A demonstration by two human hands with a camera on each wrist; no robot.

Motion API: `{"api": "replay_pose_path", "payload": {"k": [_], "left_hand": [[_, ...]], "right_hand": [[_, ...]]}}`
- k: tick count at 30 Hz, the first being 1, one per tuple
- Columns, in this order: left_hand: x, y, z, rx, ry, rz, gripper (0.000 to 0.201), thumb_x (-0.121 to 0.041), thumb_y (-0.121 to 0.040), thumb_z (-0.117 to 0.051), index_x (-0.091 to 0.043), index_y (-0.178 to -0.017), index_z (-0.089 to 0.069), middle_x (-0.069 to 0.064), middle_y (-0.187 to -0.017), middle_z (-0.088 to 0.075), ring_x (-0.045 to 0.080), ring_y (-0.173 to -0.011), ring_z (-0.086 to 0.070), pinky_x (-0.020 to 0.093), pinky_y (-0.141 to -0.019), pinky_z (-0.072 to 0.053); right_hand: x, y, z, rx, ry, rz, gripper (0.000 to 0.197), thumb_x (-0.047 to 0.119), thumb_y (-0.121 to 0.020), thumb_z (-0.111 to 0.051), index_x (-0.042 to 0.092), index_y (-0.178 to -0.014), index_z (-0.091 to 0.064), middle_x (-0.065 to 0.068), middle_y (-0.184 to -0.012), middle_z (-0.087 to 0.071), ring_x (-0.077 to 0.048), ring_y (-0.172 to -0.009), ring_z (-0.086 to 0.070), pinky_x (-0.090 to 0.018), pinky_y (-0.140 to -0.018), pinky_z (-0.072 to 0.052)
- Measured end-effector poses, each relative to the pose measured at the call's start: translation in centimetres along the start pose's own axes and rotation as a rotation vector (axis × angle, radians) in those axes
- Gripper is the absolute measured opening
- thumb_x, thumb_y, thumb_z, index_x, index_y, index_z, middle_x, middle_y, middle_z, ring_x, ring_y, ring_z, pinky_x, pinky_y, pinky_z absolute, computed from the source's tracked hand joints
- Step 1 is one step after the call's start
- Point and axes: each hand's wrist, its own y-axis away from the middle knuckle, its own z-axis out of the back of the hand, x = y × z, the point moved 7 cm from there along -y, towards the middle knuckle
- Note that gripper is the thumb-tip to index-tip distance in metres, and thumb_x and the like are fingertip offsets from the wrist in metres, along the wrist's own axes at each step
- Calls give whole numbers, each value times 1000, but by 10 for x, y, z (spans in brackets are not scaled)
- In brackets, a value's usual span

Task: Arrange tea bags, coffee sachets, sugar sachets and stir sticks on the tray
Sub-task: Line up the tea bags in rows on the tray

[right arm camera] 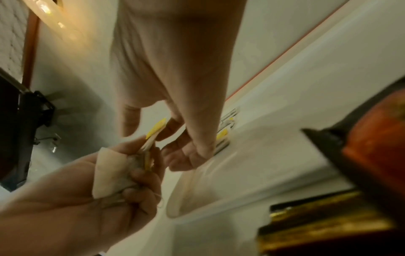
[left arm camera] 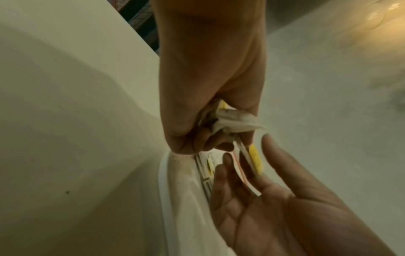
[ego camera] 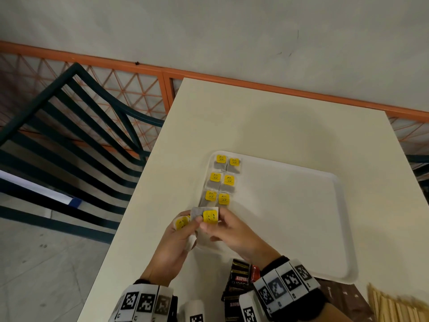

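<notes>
A white tray [ego camera: 301, 228] lies on the white table. Several tea bags with yellow tags [ego camera: 222, 180] lie in two columns along its left side. My left hand [ego camera: 185, 226] hovers over the tray's near left corner and grips a bunch of tea bags [ego camera: 181, 223], crumpled in the left wrist view [left arm camera: 232, 121]. My right hand [ego camera: 210, 221] meets it and pinches one tea bag [ego camera: 210, 216] by its upper part between thumb and fingers. The right wrist view shows that bag's yellow tag [right arm camera: 156, 128] between the fingertips, with the bunch [right arm camera: 109, 169] in the left palm.
Dark coffee sachets [ego camera: 239, 280] are stacked at the table's near edge, under my right wrist. Brown sachets [ego camera: 341, 293] and wooden stir sticks [ego camera: 390, 307] lie at the near right. A dark slatted chair [ego camera: 69, 135] stands left of the table. The tray's right part [ego camera: 313, 205] is bare.
</notes>
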Motion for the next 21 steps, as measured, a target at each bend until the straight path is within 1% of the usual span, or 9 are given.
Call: {"api": "replay_pose_path", "payload": {"k": [2, 4, 7, 10, 13, 14, 15, 18, 21], "left_hand": [[2, 0, 5, -33, -32, 10, 11, -10, -88, -52, -7, -97, -58, -4, -47, -52, 4, -39, -45, 15, -41, -37], [4, 0, 14, -90, -24, 30, 11, -19, -82, -59, -10, -88, -61, 0, -48, -48, 9, -42, -38, 18, -46, -32], [7, 1, 33, -180, 28, 67, 13, -15, -89, -54, -11, -96, -63, 5, -80, -60, 15, -69, -50, 24, -61, -36], [1, 4, 41, -176, 124, 38, 22, -5, -93, -40, -8, -96, -61, 3, -91, -63, 13, -82, -60, 25, -69, -46], [-2, 3, 46, -200, 152, 23, 27, 1, -91, -35, -10, -95, -59, 3, -92, -58, 14, -87, -55, 27, -76, -42], [-2, 2, 46, -208, 124, 18, 27, 2, -91, -36, -11, -96, -59, 4, -92, -56, 14, -87, -53, 27, -77, -41], [-2, 1, 47, -211, 92, 13, 27, 2, -91, -37, -12, -97, -59, 4, -91, -54, 14, -86, -52, 27, -78, -42], [0, 2, 44, -200, 14, 0, 23, 2, -92, -42, -13, -97, -59, 6, -89, -55, 15, -84, -54, 27, -78, -44], [0, 4, 43, -184, -21, -8, 24, 5, -90, -45, -13, -96, -59, 6, -88, -55, 16, -81, -54, 27, -75, -45]], "right_hand": [[2, -6, 5, -104, -57, 10, 8, 15, -88, -60, 19, -95, -57, 3, -89, -62, -8, -78, -61, -20, -70, -51], [5, -10, 11, -160, -145, 24, 6, 9, -89, -58, 15, -90, -58, 0, -83, -63, -12, -76, -62, -26, -72, -52], [8, -10, 24, -212, -150, 57, 9, 6, -87, -59, 14, -86, -61, 0, -76, -62, -14, -71, -61, -28, -72, -51], [3, -9, 36, -275, 10, 63, 10, 9, -87, -61, 15, -81, -66, 1, -66, -56, -10, -61, -51, -22, -62, -46], [-4, -13, 36, -284, 258, 48, 6, 14, -85, -64, 9, -86, -67, 2, -63, -56, -10, -59, -48, -28, -65, -43], [-6, -15, 33, -277, 309, 47, 5, 13, -83, -66, 13, -88, -65, 1, -66, -60, -10, -61, -52, -29, -67, -45], [-8, -17, 30, -284, 341, 44, 13, 13, -81, -68, 21, -86, -59, -3, -71, -65, -12, -64, -56, -29, -70, -46], [-8, -25, 26, -344, 415, 69, 38, 10, -76, -72, 29, -75, -40, -16, -78, -70, -18, -67, -59, -23, -65, -44], [-7, -30, 24, -389, 438, 81, 44, 7, -75, -72, 28, -72, -34, -23, -77, -67, -33, -71, -62, -35, -69, -50]]}}
